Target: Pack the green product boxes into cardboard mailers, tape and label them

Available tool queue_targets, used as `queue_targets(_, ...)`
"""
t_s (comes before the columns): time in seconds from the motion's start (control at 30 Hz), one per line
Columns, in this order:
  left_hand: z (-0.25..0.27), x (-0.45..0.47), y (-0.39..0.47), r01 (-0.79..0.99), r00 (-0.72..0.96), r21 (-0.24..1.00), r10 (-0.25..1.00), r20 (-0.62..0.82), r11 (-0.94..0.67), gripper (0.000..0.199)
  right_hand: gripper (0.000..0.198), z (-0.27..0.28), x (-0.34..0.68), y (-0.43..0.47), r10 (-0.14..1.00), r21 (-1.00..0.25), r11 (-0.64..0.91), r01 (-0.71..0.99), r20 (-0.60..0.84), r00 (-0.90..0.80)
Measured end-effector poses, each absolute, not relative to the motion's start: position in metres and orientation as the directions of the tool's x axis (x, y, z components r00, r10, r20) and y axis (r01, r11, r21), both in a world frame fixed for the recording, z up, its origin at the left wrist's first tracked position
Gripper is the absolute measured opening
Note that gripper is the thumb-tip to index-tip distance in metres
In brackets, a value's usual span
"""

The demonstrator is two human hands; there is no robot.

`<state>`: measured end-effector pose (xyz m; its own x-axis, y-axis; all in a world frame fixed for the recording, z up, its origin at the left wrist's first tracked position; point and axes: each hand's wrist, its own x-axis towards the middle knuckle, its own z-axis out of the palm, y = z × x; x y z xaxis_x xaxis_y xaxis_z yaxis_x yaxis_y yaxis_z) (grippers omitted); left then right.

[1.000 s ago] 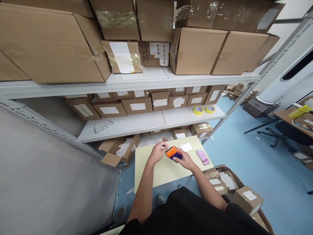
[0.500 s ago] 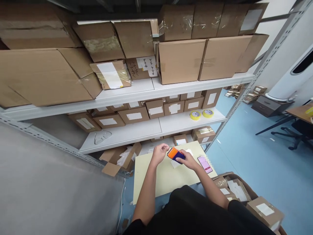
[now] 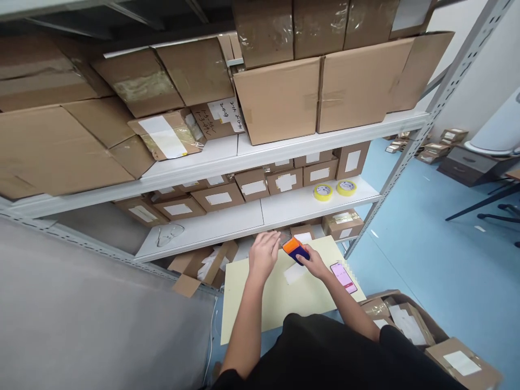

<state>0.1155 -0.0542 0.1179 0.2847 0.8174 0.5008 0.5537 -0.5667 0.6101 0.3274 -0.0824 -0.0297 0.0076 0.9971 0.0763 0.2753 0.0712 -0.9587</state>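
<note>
My right hand grips a small orange and dark-blue box above the cream tabletop. Its fingers and thumb wrap the dark-blue end, and the orange end points up and left. My left hand is raised just left of the box, apart from it. Its fingers are bent and held together, tips toward the box; whatever is between them, if anything, I cannot make out. A white paper lies beneath the box. On the right of the tabletop lies a phone with a lit pinkish screen.
Metal shelving with many cartons stands ahead. Two yellow tape rolls and clear glasses rest on its middle shelf. An open carton is left of the table. A large box of packages stands at right.
My left hand has turned, its back now facing me more, and sits slightly left of the box. The box has shifted a little up and right. The view has tilted slightly.
</note>
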Motion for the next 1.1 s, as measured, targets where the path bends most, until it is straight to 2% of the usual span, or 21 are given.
queue_targets(0.1, 0.107, 0.133, -0.081, 0.596, 0.222, 0.529, 0.757, 0.614, -0.604, 0.035, 0.04, -0.024, 0.331, -0.068, 0.993, -0.961, 0.086, 0.265, 0.104, 0.058)
queue_targets(0.3, 0.093, 0.15, -0.11, 0.645, 0.188, 0.453, 0.702, 0.687, -0.616, 0.048, 0.039, -0.014, 0.342, -0.048, 0.986, -0.954, 0.128, 0.271, 0.152, 0.072)
queue_targets(0.47, 0.092, 0.147, -0.111, 0.68, 0.112, 0.416, 0.646, 0.755, -0.604, 0.044, 0.045, -0.008, 0.36, -0.015, 0.978, -0.89, 0.124, 0.438, 0.186, 0.099)
queue_targets(0.57, 0.094, 0.136, -0.111, 0.693, 0.032, 0.498, 0.712, 0.702, -0.522, 0.045, 0.052, 0.004, 0.381, 0.023, 0.962, -0.786, 0.171, 0.594, 0.263, 0.071)
queue_targets(0.63, 0.093, 0.126, -0.113, 0.679, -0.068, 0.59, 0.762, 0.644, -0.438, 0.046, 0.049, 0.015, 0.396, 0.054, 0.949, -0.693, 0.215, 0.688, 0.315, 0.02)
queue_targets(0.73, 0.088, 0.114, -0.12, 0.654, -0.178, 0.675, 0.797, 0.577, -0.343, 0.044, 0.044, 0.025, 0.412, 0.098, 0.957, -0.566, 0.21, 0.798, 0.286, -0.049)
queue_targets(0.83, 0.082, 0.108, -0.129, 0.652, -0.201, 0.695, 0.814, 0.544, -0.303, 0.043, 0.032, 0.026, 0.416, 0.131, 0.974, -0.48, 0.178, 0.859, 0.212, -0.084)
queue_targets(0.97, 0.076, 0.103, -0.141, 0.664, -0.214, 0.698, 0.825, 0.523, -0.27, 0.041, 0.016, 0.017, 0.411, 0.151, 0.983, -0.468, 0.154, 0.87, 0.16, -0.088)
queue_targets(1.1, 0.07, 0.093, -0.148, 0.689, -0.244, 0.7, 0.849, 0.469, -0.188, 0.041, 0.031, 0.009, 0.402, 0.147, 0.948, -0.512, 0.187, 0.838, 0.318, -0.017)
